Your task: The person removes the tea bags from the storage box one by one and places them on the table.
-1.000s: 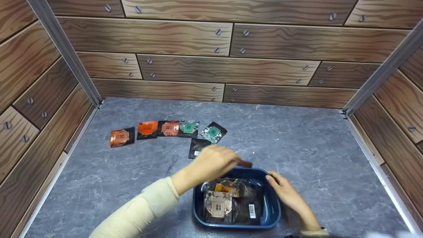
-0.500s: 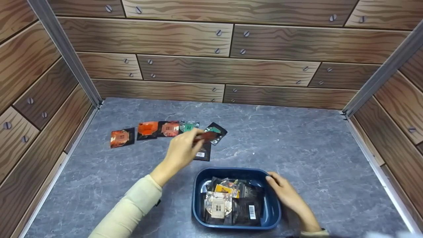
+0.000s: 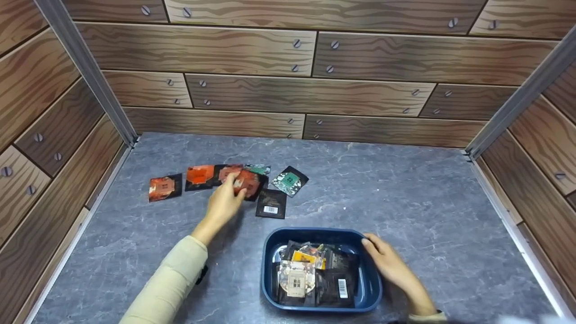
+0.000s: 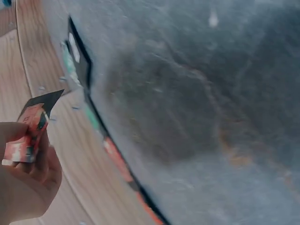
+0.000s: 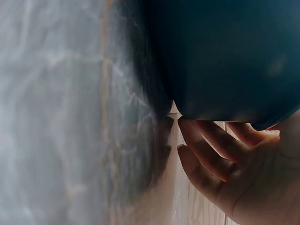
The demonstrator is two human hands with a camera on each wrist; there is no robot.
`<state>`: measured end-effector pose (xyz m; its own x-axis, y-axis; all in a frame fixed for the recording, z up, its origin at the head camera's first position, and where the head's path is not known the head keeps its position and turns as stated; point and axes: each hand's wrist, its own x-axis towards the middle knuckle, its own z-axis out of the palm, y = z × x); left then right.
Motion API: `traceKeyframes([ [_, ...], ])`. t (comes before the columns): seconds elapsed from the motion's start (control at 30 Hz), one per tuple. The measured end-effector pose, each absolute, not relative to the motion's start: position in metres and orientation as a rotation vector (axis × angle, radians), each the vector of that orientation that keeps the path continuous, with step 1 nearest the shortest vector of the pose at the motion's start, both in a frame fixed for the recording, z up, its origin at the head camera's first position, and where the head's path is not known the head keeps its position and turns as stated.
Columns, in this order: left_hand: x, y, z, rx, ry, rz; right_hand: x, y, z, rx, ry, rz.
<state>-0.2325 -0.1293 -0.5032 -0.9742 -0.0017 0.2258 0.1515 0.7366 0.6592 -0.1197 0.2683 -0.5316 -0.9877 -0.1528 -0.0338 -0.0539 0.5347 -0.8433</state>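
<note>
My left hand (image 3: 223, 202) pinches a red-and-black sachet (image 3: 249, 183) between thumb and fingers, over the row on the table. In the left wrist view this sachet (image 4: 35, 117) is tilted and held off the surface. It partly covers a pinkish-red sachet (image 3: 228, 172) and a green-and-black sachet (image 3: 258, 168). Just right of it a black sachet (image 3: 271, 204) lies with its barcode up. My right hand (image 3: 391, 263) holds the right far corner of a blue plastic tub (image 3: 371, 281), thumb over the rim; in the right wrist view its fingers (image 5: 211, 159) lie along the outside wall.
Inside the tub lie several sachets, among them a beige one (image 3: 297, 281) and a black barcoded one (image 3: 334, 288). Two orange-red sachets (image 3: 164, 186) (image 3: 199, 174) lie at the row's left, and a turned green sachet (image 3: 289, 181) at its right. Wood-patterned walls (image 3: 373, 94) enclose the table.
My left hand has carried the red-and-black sachet from above the tub's far rim, leftward and away, to the row. The black barcoded sachet has shifted slightly. My right hand stays on the tub.
</note>
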Motion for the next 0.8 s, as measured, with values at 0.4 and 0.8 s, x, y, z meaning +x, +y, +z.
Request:
traceKeyframes([
  [0.4, -0.241, -0.144, -0.532, 0.119, -2.827, -1.414, -0.119, 0.27, -0.532, -0.202, 2.624, -1.477],
  [0.8, -0.238, -0.149, -0.533, 0.078, -3.006, -1.113, -0.12, 0.269, -0.532, -0.182, 2.618, -1.482],
])
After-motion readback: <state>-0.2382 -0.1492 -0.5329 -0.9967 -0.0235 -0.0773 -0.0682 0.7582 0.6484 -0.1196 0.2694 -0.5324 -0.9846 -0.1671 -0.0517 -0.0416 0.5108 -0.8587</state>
